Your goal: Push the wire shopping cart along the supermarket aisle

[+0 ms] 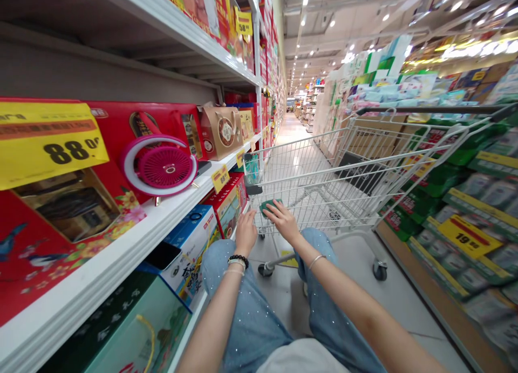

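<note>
My right hand (280, 217) holds a small dark green cloth-like piece (268, 206), its fingers lying over the piece near the front corner of a wire shopping cart (319, 200). My left hand (246, 231) is just left of it, beside the lower shelf's edge, with fingers stretched and no held thing showing. A bead bracelet circles the left wrist and a thin bangle the right. Between the hands and the shelf is the cart's dark plastic corner (254, 190). Whether the left fingertips touch the shelf edge or the cart, I cannot tell.
On the left shelf (162, 222) stand red gift boxes (113, 124), a pink round fan (165, 168) and a brown carton (221, 133). A phone (163, 255) lies on boxes below. Green packs (408, 211) line the right side; the aisle (293, 127) runs ahead.
</note>
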Available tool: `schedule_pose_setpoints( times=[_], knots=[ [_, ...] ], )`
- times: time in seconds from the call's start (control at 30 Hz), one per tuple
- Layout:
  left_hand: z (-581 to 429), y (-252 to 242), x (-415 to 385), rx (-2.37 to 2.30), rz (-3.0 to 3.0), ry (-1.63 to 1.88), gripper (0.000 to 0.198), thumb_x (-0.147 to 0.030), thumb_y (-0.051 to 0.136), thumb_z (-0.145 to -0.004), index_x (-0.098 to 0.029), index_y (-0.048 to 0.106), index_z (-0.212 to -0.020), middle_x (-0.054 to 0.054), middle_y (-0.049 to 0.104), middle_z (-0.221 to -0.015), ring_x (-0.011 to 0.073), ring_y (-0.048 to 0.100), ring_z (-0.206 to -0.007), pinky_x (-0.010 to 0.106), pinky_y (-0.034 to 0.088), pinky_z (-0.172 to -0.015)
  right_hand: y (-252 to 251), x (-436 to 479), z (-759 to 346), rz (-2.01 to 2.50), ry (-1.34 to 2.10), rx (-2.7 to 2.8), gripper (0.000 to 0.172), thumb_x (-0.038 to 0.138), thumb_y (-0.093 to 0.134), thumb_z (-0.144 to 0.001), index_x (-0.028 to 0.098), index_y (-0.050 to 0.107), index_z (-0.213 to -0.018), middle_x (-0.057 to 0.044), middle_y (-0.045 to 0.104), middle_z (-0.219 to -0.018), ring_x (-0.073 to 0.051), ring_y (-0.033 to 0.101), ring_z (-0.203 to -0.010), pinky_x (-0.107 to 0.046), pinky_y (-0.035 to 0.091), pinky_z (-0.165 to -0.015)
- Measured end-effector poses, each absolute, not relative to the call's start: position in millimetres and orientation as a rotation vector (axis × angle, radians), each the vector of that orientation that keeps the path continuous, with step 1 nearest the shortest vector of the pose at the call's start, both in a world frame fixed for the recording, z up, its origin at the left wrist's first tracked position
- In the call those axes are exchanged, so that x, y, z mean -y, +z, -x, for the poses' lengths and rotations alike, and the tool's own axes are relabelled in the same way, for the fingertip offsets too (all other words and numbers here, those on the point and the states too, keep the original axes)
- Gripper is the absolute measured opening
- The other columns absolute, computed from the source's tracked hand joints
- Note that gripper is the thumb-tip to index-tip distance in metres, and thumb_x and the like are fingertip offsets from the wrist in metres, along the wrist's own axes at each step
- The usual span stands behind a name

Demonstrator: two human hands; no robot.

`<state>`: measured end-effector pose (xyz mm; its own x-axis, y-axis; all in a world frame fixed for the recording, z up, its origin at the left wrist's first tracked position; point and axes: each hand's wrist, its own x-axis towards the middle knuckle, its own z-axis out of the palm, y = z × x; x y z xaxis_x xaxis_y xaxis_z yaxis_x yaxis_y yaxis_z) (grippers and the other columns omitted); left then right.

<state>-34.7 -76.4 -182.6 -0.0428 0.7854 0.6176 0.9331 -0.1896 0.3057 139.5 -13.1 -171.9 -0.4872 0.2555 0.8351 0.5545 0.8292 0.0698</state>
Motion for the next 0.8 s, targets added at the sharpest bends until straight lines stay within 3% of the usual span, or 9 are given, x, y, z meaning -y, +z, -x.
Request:
schedule_pose_setpoints(
  times=[0.3, 0.43, 0.57, 0.8],
  knots=[
    [33, -185, 79, 1.863, 2.007, -1.070, 0.061, 0.003, 0.044, -0.073, -0.016, 0.055, -0.131, 0.011, 0.061, -0.132, 0.0237, 0.055, -0.126, 0.042, 0.045, -0.109, -147, 13, -133, 0.562, -0.421, 2.095, 0.043, 0.007, 0.044, -0.095, 0.027, 0.064, -0.127, -0.005, 0.063, -0.134, -0.022, 0.045, -0.138, -0.044, 0.041, -0.114],
    [32, -183, 81, 1.867, 2.032, -1.080, 0.062, 0.003, 0.045, -0.073, -0.016, 0.055, -0.132, 0.012, 0.060, -0.134, 0.0234, 0.054, -0.127, 0.040, 0.045, -0.109, -167, 11, -132, 0.554, -0.434, 2.147, 0.035, 0.013, 0.049, -0.096, 0.026, 0.067, -0.122, -0.006, 0.066, -0.130, -0.022, 0.050, -0.134, -0.045, 0.043, -0.113],
    [33, -182, 81, 1.895, 2.016, -1.078, 0.062, 0.004, 0.044, -0.073, -0.015, 0.055, -0.132, 0.012, 0.061, -0.133, 0.0232, 0.056, -0.125, 0.041, 0.046, -0.108, -186, 18, -132, 0.590, -0.410, 2.186, 0.038, 0.008, 0.049, -0.093, 0.025, 0.068, -0.122, -0.007, 0.067, -0.128, -0.022, 0.052, -0.131, -0.044, 0.046, -0.110],
    [33, -187, 83, 1.924, 2.012, -1.109, 0.061, 0.002, 0.044, -0.074, -0.015, 0.054, -0.132, 0.012, 0.060, -0.135, 0.0232, 0.055, -0.126, 0.041, 0.047, -0.108, -153, 25, -124, 0.585, -0.442, 2.108, 0.040, 0.009, 0.050, -0.092, 0.027, 0.066, -0.124, -0.004, 0.064, -0.132, -0.022, 0.050, -0.133, -0.042, 0.043, -0.112]
  ],
)
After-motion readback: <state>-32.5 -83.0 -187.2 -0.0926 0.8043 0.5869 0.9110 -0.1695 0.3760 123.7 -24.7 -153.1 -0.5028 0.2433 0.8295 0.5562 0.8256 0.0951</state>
